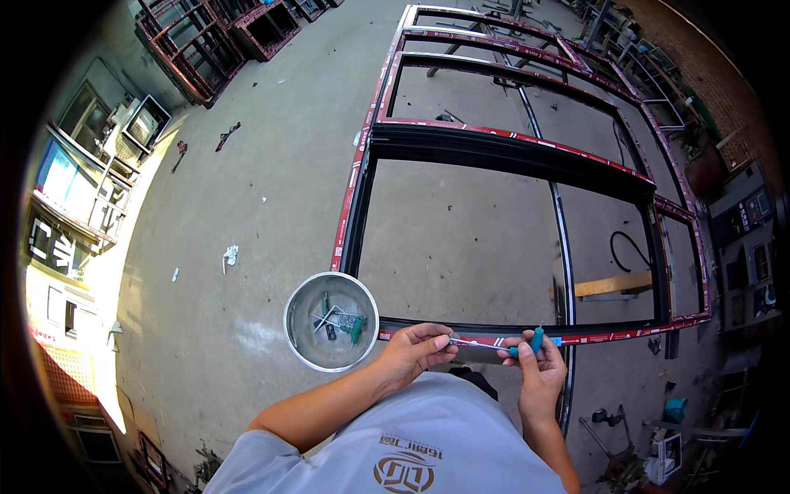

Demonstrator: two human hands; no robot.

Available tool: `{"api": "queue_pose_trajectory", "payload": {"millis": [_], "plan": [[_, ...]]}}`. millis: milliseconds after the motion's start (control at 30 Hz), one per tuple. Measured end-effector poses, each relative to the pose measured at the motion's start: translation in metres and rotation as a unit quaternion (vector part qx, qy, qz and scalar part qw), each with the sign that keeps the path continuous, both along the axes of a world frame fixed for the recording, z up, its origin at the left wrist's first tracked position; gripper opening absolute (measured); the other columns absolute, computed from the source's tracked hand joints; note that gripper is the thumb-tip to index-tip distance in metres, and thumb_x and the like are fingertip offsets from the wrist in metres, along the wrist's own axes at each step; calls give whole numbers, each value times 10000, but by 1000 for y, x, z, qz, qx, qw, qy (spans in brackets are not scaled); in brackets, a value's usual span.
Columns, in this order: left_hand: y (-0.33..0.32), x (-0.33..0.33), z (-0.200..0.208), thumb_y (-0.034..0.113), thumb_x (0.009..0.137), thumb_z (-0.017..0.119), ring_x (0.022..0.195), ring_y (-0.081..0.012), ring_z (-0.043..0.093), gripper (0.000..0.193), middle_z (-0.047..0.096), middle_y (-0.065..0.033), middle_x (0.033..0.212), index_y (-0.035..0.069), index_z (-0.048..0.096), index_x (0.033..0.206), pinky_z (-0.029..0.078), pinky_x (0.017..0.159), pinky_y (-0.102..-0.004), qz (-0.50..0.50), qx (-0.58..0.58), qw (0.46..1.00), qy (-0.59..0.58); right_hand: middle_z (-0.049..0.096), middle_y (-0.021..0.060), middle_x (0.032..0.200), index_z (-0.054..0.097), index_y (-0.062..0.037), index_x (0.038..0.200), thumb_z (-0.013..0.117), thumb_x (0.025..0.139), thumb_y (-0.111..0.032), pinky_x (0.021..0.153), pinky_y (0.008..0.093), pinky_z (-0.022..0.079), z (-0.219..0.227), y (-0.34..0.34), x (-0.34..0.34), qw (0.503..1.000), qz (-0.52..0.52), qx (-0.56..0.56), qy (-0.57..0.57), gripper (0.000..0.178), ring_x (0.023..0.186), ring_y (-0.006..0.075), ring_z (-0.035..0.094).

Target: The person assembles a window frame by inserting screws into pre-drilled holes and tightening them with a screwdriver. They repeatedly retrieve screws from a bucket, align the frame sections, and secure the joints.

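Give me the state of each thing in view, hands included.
Left hand: pinching the shaft's end
Right hand: gripping the handle
Teal-handled tool: held between both hands
Metal bowl: upright, uncovered, holding several tools
Black frame: lying roughly flat, edges red-covered

- The hands hide bits of the green-handled tool.
- Small tools in the metal bowl overlap, too tiny to tell apart.
- The gray shirt gets cut off at the bottom.
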State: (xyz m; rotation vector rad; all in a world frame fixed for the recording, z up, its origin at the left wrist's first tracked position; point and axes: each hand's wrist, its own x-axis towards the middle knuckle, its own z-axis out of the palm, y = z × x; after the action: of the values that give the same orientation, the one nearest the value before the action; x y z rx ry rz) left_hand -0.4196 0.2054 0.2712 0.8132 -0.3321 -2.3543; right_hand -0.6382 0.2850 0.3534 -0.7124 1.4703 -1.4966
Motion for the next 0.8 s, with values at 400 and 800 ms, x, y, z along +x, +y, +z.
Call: {"api": "queue_pose_trajectory", "payload": {"millis": [400,800], "plan": [[-1,9,6,123,991,707,1000,-217,727,298,714,-128,1096,-21,653,1246,623,913,-339,-44,-34,995,-86,748,180,1056,640,76,1219,646,993,25,792,310,596,4,0,-6,988,97,-63,105,232,904,203,739],[1,12,3,132,977,729,968,-198,732,316,724,-119,1070,-20,661,1246,627,887,-324,-39,-19,996,-73,738,186,1080,631,61,1240,633,982,56,831,359,629,1,-4,-14,969,173,-70,162,258,948,241,745]]}}
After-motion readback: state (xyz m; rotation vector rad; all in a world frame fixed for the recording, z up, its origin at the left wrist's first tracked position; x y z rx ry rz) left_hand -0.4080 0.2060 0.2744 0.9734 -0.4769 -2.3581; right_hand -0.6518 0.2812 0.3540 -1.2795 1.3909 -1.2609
